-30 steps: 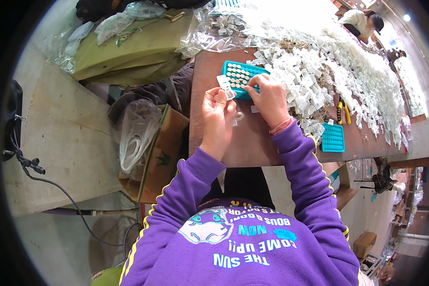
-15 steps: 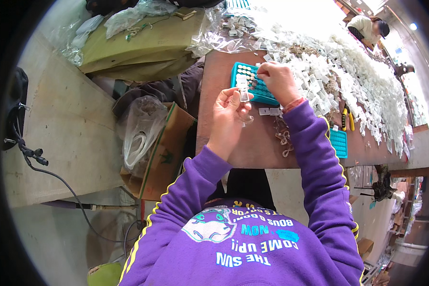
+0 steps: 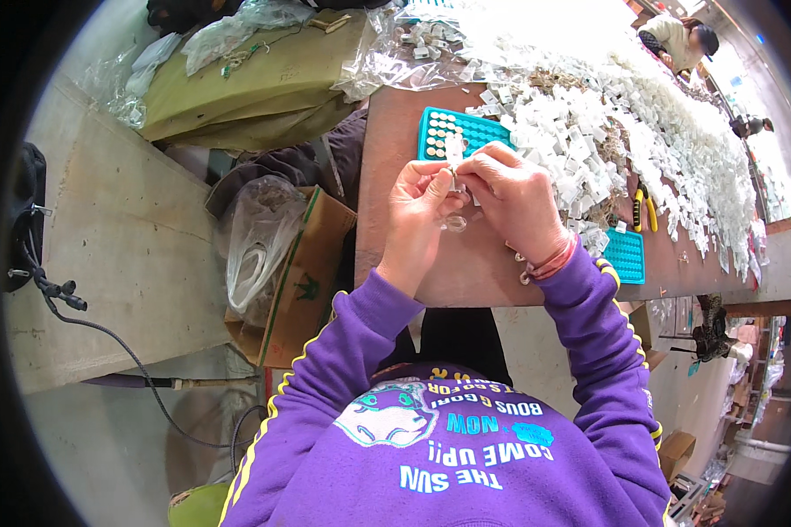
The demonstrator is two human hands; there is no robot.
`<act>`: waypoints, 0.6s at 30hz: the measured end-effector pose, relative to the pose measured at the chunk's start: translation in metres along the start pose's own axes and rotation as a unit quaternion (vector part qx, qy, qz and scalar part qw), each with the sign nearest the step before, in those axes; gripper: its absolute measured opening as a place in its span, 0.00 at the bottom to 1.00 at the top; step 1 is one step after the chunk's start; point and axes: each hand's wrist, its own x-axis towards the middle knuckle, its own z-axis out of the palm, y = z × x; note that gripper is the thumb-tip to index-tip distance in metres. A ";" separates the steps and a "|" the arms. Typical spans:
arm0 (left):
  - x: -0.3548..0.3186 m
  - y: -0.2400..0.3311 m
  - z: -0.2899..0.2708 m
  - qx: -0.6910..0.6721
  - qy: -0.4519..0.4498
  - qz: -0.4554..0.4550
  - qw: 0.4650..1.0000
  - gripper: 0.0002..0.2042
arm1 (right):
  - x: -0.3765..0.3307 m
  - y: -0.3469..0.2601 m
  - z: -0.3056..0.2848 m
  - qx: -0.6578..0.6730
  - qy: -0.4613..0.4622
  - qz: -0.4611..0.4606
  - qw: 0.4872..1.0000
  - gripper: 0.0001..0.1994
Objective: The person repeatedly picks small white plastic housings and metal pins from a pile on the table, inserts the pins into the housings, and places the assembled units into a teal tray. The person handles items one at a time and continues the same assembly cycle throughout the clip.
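My left hand (image 3: 422,198) and right hand (image 3: 510,193) have come closer together since a moment ago, both pinched shut on one small white plastic piece (image 3: 453,151) held up just over the teal tray (image 3: 439,132) on the worktop (image 3: 466,272)

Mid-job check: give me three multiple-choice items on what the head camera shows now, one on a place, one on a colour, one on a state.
1. Where is the teal tray with round pockets?
A. beyond the hands
B. on the floor
C. in the cardboard box

2. What colour are the sleeves?
A. green
B. purple
C. grey

3. How is the small white piece held?
A. lying loose on the table
B. in the left hand alone
C. between both hands

Key: 1 A, it lies on the brown table past the fingers; 2 B, purple with yellow stripes; 3 C, the left hand and right hand meet on it.
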 end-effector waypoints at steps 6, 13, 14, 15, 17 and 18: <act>0.003 0.003 -0.001 -0.033 0.014 -0.015 0.999 0.06 | 0.006 0.003 -0.002 0.017 -0.008 -0.025 1.000 0.04; 0.002 0.003 -0.002 -0.037 0.015 -0.031 0.999 0.08 | 0.016 0.004 -0.002 0.066 -0.014 -0.024 0.997 0.06; 0.002 0.004 -0.002 -0.045 0.013 -0.032 0.998 0.08 | 0.016 0.004 -0.002 0.060 -0.015 -0.025 0.998 0.05; 0.002 0.004 -0.002 -0.053 0.016 -0.033 0.998 0.08 | 0.016 0.004 -0.002 0.055 -0.016 -0.027 0.998 0.05; 0.002 0.004 -0.002 -0.070 0.027 -0.040 0.996 0.07 | 0.015 0.002 0.000 0.054 -0.009 -0.036 0.998 0.05; 0.002 0.004 -0.001 -0.061 0.019 -0.033 0.997 0.07 | 0.015 0.002 0.000 0.057 0.001 -0.044 0.997 0.05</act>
